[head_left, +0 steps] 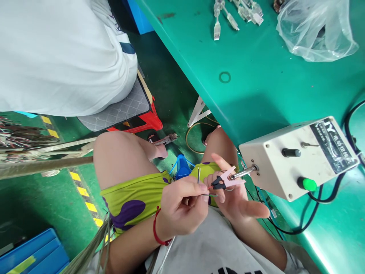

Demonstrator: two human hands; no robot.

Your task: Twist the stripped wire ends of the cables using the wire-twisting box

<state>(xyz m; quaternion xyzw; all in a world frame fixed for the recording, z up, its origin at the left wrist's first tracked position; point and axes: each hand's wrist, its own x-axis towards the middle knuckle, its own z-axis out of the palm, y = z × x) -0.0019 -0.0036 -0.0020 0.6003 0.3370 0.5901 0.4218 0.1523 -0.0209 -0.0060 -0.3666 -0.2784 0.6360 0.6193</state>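
Observation:
My left hand point(182, 207) is closed in a pinch on thin dark wires point(203, 190) whose ends stick up above my lap. My right hand point(238, 196) is beside it with fingers partly spread, touching the wire ends just below a pink clip point(228, 180). The clip sits on a metal shaft point(243, 172) that projects from a white control box point(296, 156) at the table edge. The box carries a black knob, a toggle switch and a green button point(309, 184). A red string bracelet circles my left wrist.
The green table point(256, 76) holds clear USB-type connectors point(236, 13) and a plastic bag point(313, 30). A person in white sits on a red stool point(134, 114) at the upper left. Cable bundles point(25, 148) lie at the left; a blue bin point(31, 253) stands at the lower left.

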